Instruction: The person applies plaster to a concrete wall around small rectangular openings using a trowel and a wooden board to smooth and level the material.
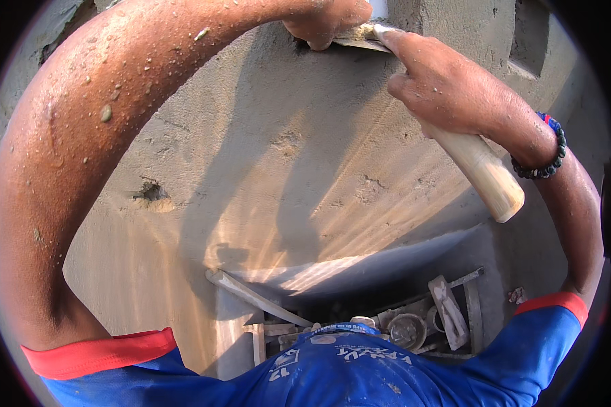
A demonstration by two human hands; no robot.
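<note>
My right hand [448, 85] is wrapped round the thick pale wooden handle [485, 173] of a trowel, whose butt points down and to the right. The trowel's thin metal blade [363, 45], with some wet mortar on it, reaches left against the wall at the top. Just left of the blade, my left hand [329, 24] is closed with curled fingers beside the mortar. What it grips, if anything, is hidden. Specks of mortar cover my left forearm. The grey plastered wall [285, 142] fills the middle, with shadows of my arms across it.
A rough hole [152, 191] is in the wall at the left, and a rectangular recess [529, 37] at the upper right. Below, beyond my blue shirt, lie wooden boards [448, 312], a long pole [258, 298] and a round mortar-smeared container [407, 331].
</note>
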